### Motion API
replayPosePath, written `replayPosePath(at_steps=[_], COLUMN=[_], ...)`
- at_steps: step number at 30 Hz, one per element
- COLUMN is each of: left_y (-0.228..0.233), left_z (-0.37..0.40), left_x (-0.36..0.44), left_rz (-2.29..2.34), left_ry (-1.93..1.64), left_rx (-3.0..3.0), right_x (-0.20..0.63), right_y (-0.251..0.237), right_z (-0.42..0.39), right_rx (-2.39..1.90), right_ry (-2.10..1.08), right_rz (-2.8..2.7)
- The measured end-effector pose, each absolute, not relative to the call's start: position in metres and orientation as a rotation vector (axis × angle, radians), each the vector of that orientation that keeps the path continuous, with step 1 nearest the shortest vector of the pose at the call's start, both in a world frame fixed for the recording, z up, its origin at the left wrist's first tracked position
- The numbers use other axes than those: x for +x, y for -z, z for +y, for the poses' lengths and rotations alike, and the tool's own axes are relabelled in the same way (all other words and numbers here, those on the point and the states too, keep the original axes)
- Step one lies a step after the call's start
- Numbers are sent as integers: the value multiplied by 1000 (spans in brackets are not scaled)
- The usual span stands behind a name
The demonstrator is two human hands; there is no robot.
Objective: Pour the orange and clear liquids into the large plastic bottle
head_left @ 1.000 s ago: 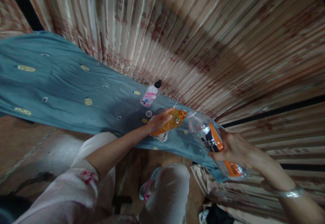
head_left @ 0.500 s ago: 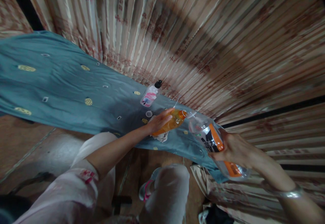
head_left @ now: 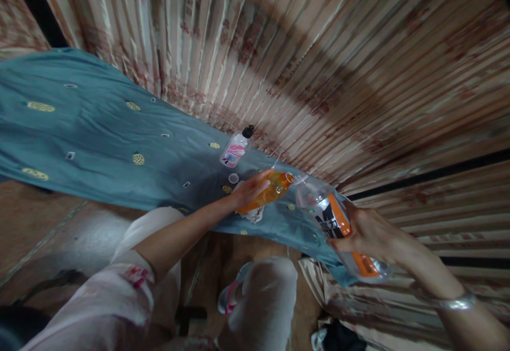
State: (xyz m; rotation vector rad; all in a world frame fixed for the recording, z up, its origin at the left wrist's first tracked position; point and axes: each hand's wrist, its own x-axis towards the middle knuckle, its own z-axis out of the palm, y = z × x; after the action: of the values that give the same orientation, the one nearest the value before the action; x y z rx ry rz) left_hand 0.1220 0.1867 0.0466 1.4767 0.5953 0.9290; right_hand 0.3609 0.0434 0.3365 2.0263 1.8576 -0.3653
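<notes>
Head view | left grip (head_left: 249,191) wraps orange-filled bottle (head_left: 274,187) | right grip (head_left: 368,234) clasps clear plastic bottle (head_left: 326,213)

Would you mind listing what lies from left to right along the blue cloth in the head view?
Small pink-labelled bottle → left hand → orange bottle → clear bottle → right hand.

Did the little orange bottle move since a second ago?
No. The small orange plastic bottle in the left hand keeps its spot beside the white cap on the blue cloth.
</notes>
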Motion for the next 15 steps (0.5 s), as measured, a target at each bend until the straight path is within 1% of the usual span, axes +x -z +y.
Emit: replayPosePath(at_steps=[15], left_y=[-47], left_z=[186], left_x=[124], left_rz=[577], left_ry=[-929], left_rx=[1461], right_x=[356], right_y=[-339], right_z=[42], right_rx=[2037], right_ry=[360], right_rz=[1833])
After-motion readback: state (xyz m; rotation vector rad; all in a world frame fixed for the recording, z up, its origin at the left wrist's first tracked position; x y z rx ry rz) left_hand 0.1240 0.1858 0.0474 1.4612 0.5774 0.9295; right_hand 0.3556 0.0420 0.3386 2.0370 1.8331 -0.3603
